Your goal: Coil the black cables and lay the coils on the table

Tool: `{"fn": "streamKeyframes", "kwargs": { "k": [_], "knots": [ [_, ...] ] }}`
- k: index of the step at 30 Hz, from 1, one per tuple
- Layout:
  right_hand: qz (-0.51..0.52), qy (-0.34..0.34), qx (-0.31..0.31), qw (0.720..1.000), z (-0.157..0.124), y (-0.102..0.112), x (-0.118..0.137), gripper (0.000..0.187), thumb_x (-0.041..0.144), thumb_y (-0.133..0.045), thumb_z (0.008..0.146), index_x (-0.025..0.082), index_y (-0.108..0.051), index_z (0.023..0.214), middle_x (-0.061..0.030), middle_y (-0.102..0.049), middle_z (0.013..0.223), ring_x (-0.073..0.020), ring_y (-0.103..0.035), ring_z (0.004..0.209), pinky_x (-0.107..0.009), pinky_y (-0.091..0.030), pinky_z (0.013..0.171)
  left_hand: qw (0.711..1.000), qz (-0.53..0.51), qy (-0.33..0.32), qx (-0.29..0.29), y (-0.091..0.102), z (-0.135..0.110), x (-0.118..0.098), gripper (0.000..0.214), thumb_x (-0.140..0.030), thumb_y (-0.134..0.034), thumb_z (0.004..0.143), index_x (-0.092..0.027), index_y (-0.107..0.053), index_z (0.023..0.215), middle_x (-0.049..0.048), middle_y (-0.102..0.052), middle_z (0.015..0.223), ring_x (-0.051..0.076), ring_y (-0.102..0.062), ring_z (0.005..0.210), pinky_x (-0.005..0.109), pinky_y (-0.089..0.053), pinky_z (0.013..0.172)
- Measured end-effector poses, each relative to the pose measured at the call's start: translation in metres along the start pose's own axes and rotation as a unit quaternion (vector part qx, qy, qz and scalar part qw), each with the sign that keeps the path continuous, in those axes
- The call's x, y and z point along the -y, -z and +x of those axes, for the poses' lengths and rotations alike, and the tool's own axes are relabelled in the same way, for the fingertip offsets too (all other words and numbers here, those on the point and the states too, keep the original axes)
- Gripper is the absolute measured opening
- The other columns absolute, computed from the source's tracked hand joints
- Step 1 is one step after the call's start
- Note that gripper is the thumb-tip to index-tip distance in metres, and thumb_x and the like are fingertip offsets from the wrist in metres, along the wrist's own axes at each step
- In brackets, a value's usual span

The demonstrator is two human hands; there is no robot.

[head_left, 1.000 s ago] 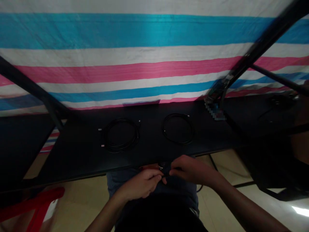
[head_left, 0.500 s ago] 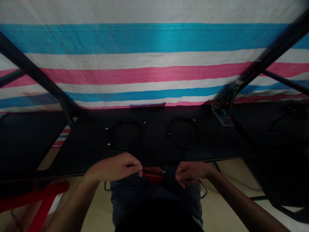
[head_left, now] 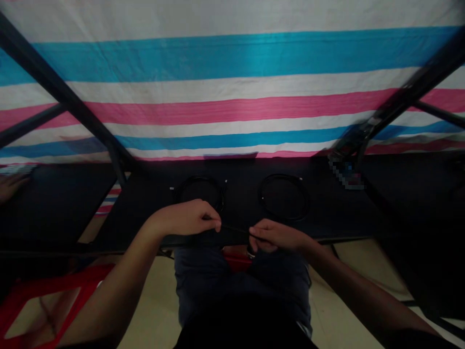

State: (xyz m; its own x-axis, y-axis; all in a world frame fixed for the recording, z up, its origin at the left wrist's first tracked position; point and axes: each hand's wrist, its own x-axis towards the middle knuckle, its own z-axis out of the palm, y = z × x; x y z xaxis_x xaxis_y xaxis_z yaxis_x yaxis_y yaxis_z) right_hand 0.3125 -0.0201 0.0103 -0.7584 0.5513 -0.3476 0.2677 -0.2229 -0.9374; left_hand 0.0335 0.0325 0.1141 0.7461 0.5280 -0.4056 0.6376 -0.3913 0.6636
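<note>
A thin black cable (head_left: 234, 229) stretches between my two hands, just above the near part of the black tabletop (head_left: 240, 167). My left hand (head_left: 192, 217) pinches one end of that stretch between thumb and fingers. On the other side, my right hand (head_left: 274, 234) grips it with curled fingers. Behind my left hand lies a coiled black cable (head_left: 199, 177) with light-coloured connectors, partly covered by the hand. Farther right, a second coil of black cable (head_left: 284, 218) rests flat on the table, a pale tip at its upper right.
A striped sheet (head_left: 232, 111) hangs behind the table between dark metal frame bars (head_left: 83, 121). At the right bar's foot is a pixelated object (head_left: 348, 175). A red stool (head_left: 69, 286) stands lower left. Another person's hand (head_left: 12, 186) shows at the far left.
Both my hands have risen from over my lap to above the table's near edge, with the cable between them. The view has shifted left, bringing another person's hand into sight.
</note>
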Motion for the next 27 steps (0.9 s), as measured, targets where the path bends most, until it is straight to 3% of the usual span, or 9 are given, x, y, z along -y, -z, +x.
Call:
{"fn": "streamKeyframes", "kwargs": {
  "k": [2, 5, 7, 11, 14, 18, 23, 27],
  "knots": [
    [-0.078, -0.008, -0.04, 0.996, 0.005, 0.003, 0.008, 0.054, 0.058, -0.044, 0.099, 0.015, -0.065, 0.073, 0.0074, -0.037, 0.051, -0.008, -0.032, 0.046, -0.023, -0.028, 0.049, 0.999, 0.023, 0.021, 0.017, -0.002, 0.007, 0.002, 0.025, -0.028, -0.056, 0.091, -0.02, -0.079, 0.086, 0.0005, -0.077, 0.084, 0.016, -0.066, 0.078, 0.024, -0.042, 0.07],
    [-0.236, -0.024, -0.09, 0.967, 0.007, 0.009, 0.014, 0.047, 0.046, -0.05, 0.098, 0.015, -0.065, 0.067, 0.003, -0.048, 0.054, -0.0093, -0.04, 0.051, -0.024, -0.03, 0.053, 0.997, 0.055, 0.05, 0.028, -0.006, 0.015, 0.005, 0.025, -0.027, -0.055, 0.09, -0.019, -0.079, 0.086, 0.0025, -0.077, 0.087, 0.017, -0.066, 0.079, 0.025, -0.043, 0.072],
    [-0.278, -0.034, -0.106, 0.954, 0.002, 0.015, 0.018, 0.046, 0.043, -0.049, 0.098, 0.015, -0.066, 0.066, 0.0012, -0.051, 0.057, -0.0103, -0.043, 0.053, -0.025, -0.032, 0.055, 0.997, 0.047, 0.054, 0.013, -0.006, 0.016, 0.011, 0.031, -0.03, -0.051, 0.093, -0.018, -0.079, 0.091, 0.0038, -0.076, 0.087, 0.017, -0.065, 0.079, 0.025, -0.043, 0.072],
    [-0.248, -0.035, -0.104, 0.963, -0.016, 0.029, 0.029, 0.051, 0.052, -0.047, 0.098, 0.015, -0.066, 0.069, 0.0029, -0.047, 0.054, -0.01, -0.04, 0.051, -0.024, -0.03, 0.052, 0.998, -0.026, 0.045, 0.02, 0.0, 0.012, 0.025, 0.04, -0.041, -0.045, 0.096, -0.015, -0.076, 0.103, -0.0006, -0.061, 0.069, 0.013, -0.054, 0.063, 0.022, -0.039, 0.06],
    [-0.166, -0.032, -0.105, 0.98, -0.018, 0.031, 0.033, 0.053, 0.059, -0.047, 0.097, 0.014, -0.067, 0.076, 0.0064, -0.04, 0.05, -0.0084, -0.034, 0.045, -0.023, -0.025, 0.046, 0.998, -0.038, 0.027, 0.035, -0.004, 0.018, 0.029, 0.038, -0.038, -0.047, 0.094, -0.015, -0.075, 0.104, -0.0018, -0.057, 0.066, 0.012, -0.052, 0.059, 0.022, -0.037, 0.056],
    [-0.137, -0.027, -0.088, 0.986, 0.001, 0.017, 0.023, 0.049, 0.055, -0.05, 0.096, 0.014, -0.068, 0.076, 0.0074, -0.04, 0.048, -0.0073, -0.032, 0.043, -0.021, -0.023, 0.044, 0.999, 0.02, -0.004, 0.027, -0.031, 0.037, 0.014, 0.028, -0.021, -0.05, 0.088, -0.017, -0.077, 0.093, 0.001, -0.067, 0.071, 0.013, -0.058, 0.064, 0.024, -0.04, 0.062],
    [-0.167, -0.023, 0.01, 0.986, 0.018, -0.01, -0.005, 0.028, 0.029, -0.054, 0.092, 0.012, -0.07, 0.077, 0.0031, -0.055, 0.061, -0.008, -0.043, 0.053, -0.021, -0.032, 0.052, 0.997, 0.04, -0.031, 0.059, -0.071, 0.049, -0.008, 0.027, -0.014, -0.05, 0.085, -0.017, -0.076, 0.08, 0.0051, -0.073, 0.075, 0.014, -0.058, 0.063, 0.027, -0.038, 0.062],
    [-0.254, -0.013, -0.041, 0.966, -0.001, -0.012, -0.007, 0.025, 0.024, -0.057, 0.091, 0.014, -0.07, 0.072, 0.0027, -0.056, 0.061, -0.0081, -0.046, 0.054, -0.022, -0.03, 0.053, 0.996, -0.029, -0.028, 0.078, -0.078, 0.044, -0.004, 0.029, -0.02, -0.047, 0.091, -0.018, -0.073, 0.078, 0.0007, -0.065, 0.066, 0.013, -0.054, 0.059, 0.025, -0.037, 0.06]
  ]
}}
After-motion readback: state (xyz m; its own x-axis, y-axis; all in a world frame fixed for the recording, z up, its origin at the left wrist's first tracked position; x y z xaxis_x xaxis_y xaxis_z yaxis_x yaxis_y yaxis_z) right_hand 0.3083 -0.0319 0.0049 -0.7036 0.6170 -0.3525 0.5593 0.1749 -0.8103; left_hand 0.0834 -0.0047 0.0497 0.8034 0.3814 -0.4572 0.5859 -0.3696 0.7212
